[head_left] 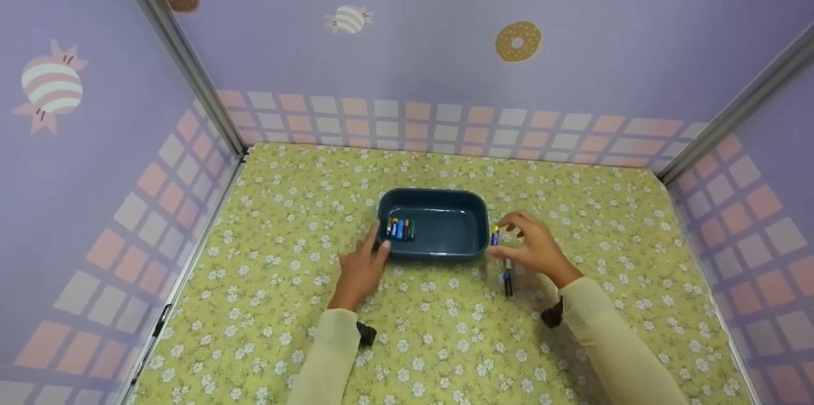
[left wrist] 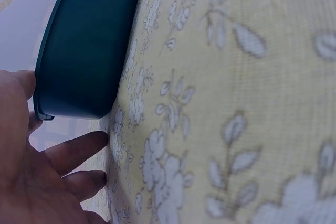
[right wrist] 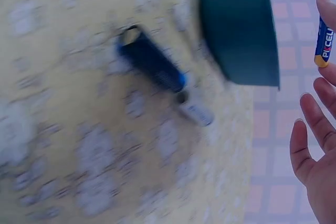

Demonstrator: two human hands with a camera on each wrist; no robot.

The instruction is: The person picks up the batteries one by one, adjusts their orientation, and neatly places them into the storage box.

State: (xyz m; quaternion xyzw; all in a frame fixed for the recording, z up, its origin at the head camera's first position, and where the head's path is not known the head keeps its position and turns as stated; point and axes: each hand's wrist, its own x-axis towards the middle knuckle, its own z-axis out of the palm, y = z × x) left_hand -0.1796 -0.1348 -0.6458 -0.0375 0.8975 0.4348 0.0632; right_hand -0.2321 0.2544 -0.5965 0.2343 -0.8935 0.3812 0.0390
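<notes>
My right hand (head_left: 533, 248) pinches a blue battery with yellow ends (right wrist: 324, 44) between thumb and forefinger, its other fingers spread. It is beside the right rim of a dark teal plastic bin (head_left: 435, 257). Several batteries (head_left: 399, 229) lie side by side inside the bin at its left end. My left hand (head_left: 361, 270) rests against the bin's front left corner, thumb and forefinger at the rim. In the left wrist view the lower fingers (left wrist: 79, 153) extend toward the tablecloth.
On the tablecloth to the right of the bin lie a dark battery with a blue end (right wrist: 152, 59) and a small pale one (right wrist: 194, 108), end to end. Floral tablecloth (head_left: 445, 341) covers the table. Purple panels (head_left: 420, 49) enclose the back and both sides.
</notes>
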